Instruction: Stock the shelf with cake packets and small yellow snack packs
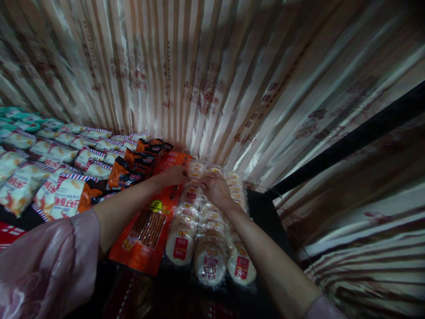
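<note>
Clear packets of round pale crackers (210, 263) with red labels lie overlapped in three rows. My right hand (216, 189) reaches over the middle row near its far end, with its fingers curled down onto a cracker packet there. To the left, my left hand (175, 176) is above the far end of a flat orange bag of brown sticks (146, 230). Its fingertips are pinched together beside the leftmost cracker row (180, 246). Whatever they pinch is too dim and blurred to make out.
Several orange and black packets (128, 166) lie left of the orange bag. Farther left are rows of white snack bags (59, 195) and teal bags (20, 116). A pleated, printed curtain (206, 71) stands behind the black table (268, 221). A dark pole (348, 141) slants at right.
</note>
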Available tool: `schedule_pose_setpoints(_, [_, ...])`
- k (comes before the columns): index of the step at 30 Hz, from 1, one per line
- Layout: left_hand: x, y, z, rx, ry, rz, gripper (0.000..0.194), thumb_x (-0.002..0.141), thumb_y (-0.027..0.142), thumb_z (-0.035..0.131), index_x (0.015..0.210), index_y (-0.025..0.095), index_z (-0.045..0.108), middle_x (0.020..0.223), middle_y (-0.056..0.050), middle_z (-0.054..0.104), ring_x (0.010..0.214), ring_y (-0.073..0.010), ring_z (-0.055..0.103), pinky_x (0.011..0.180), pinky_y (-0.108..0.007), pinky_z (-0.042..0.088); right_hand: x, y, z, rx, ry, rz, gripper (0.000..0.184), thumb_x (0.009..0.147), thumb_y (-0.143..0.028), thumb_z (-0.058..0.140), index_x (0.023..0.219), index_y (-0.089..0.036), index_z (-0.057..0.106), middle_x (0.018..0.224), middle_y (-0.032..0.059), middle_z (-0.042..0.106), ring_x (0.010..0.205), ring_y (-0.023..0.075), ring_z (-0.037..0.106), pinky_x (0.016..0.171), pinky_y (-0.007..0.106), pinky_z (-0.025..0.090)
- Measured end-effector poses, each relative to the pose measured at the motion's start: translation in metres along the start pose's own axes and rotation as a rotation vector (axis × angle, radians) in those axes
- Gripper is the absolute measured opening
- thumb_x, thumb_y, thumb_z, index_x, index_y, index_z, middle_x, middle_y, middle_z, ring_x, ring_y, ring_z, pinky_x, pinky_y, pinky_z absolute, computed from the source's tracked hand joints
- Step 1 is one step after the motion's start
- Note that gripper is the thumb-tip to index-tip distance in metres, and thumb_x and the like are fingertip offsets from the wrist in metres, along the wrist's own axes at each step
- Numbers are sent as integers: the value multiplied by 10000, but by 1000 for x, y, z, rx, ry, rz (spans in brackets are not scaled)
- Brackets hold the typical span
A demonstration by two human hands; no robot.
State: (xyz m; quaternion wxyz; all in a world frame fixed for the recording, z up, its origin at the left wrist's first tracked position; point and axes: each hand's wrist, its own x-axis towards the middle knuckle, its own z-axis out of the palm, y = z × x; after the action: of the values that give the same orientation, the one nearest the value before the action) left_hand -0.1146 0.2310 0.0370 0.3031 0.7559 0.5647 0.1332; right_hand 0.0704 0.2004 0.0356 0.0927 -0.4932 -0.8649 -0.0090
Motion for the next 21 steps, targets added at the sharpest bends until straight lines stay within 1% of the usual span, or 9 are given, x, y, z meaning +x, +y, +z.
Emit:
schedule_pose_setpoints(2, [-1,-1,1,-21,-89,24,134,755,230,567,722,126,646,613,16,594,555,-92,508,517,-176,352,0,0,1,-1,-4,16,196,883,-235,512,879,-188,702,902,64,693,922,180,564,913,307,321])
schedule_pose_setpoints(3, [-1,-1,2,-16,-102,30,111,743,192,562,725,125,648,615,15,597,558,-91,514,515,-173,355,0,0,1,-1,-5,21,203,886,-237,506,885,-186,703,899,65,692,919,181,565,914,309,325])
schedule_pose_setpoints(6, [-1,0,4,37,-55,27,138,717,105,530,751,111,664,648,-4,622,585,-99,539,531,-178,373,-1,1,3,16,27,24,212,891,-240,500,879,-181,704,882,64,690,901,185,562,918,318,336])
schedule_pose_setpoints(9, [-1,3,6,94,-29,14,169,722,107,531,793,105,684,688,-24,649,615,-114,563,557,-190,392,-7,1,3,63,131,-11,190,878,-253,524,874,-181,700,891,63,684,895,195,542,893,320,360])
schedule_pose_setpoints(11, [0,3,8,128,-12,14,172,726,122,544,814,109,691,714,-30,664,642,-122,576,577,-192,402,-13,1,2,99,169,-75,186,878,-256,525,872,-191,699,883,53,681,884,195,532,868,317,374])
schedule_pose_setpoints(13, [0,3,9,154,6,12,169,726,132,556,820,114,695,732,-32,673,665,-128,584,594,-192,408,-19,-2,0,122,140,-164,190,881,-244,519,841,-200,700,837,41,678,858,186,534,857,313,381])
schedule_pose_setpoints(16, [0,2,10,171,35,-7,166,724,126,562,820,112,697,752,-39,681,685,-135,590,610,-196,416,-24,-6,-1,138,51,-272,193,882,-223,517,817,-207,698,810,34,681,845,168,550,867,310,383])
schedule_pose_setpoints(18, [0,2,11,167,50,-12,177,723,118,560,837,110,696,775,-45,687,700,-138,593,618,-200,420,-24,-9,-1,139,1,-292,192,883,-219,516,826,-207,699,827,40,687,857,164,561,870,315,384])
schedule_pose_setpoints(21, [1,1,13,161,61,-7,184,717,117,560,844,115,693,789,-45,690,713,-141,596,628,-201,426,-21,-10,1,139,-30,-255,155,858,-213,556,805,-198,701,836,49,688,867,170,566,863,322,388])
